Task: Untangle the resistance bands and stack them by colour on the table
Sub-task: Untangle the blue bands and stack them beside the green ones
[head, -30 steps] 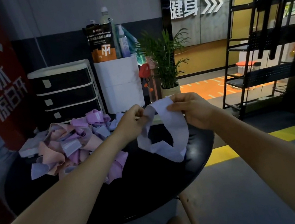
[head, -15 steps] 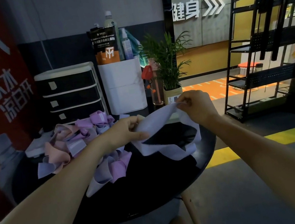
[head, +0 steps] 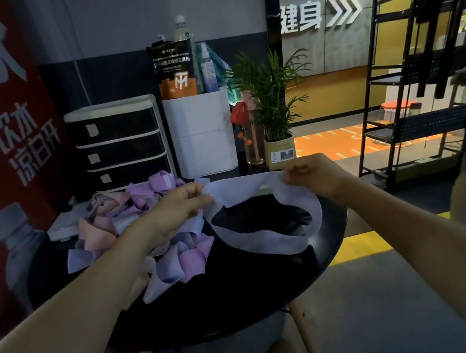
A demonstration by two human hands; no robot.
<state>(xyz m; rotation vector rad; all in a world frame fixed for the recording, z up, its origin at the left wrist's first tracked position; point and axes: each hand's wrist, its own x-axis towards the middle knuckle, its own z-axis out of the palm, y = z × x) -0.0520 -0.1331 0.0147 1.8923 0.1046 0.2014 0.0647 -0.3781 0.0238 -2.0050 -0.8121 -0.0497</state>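
Two hands pinch one pale lilac band: left hand fingers clamp its top edge at one end, right hand fingers clamp the other end, so the loop is stretched flat between them and sags onto the black tabletop just below. Band looks free of the tangle. Pile of pink, purple and lilac bands sits just left of and under the left hand, still knotted. No sorted stack visible yet. Step: first band separated, early in task. Next move likely calls for flattening the loop and laying it on bare tabletop right of the pile, starting the lilac stack.
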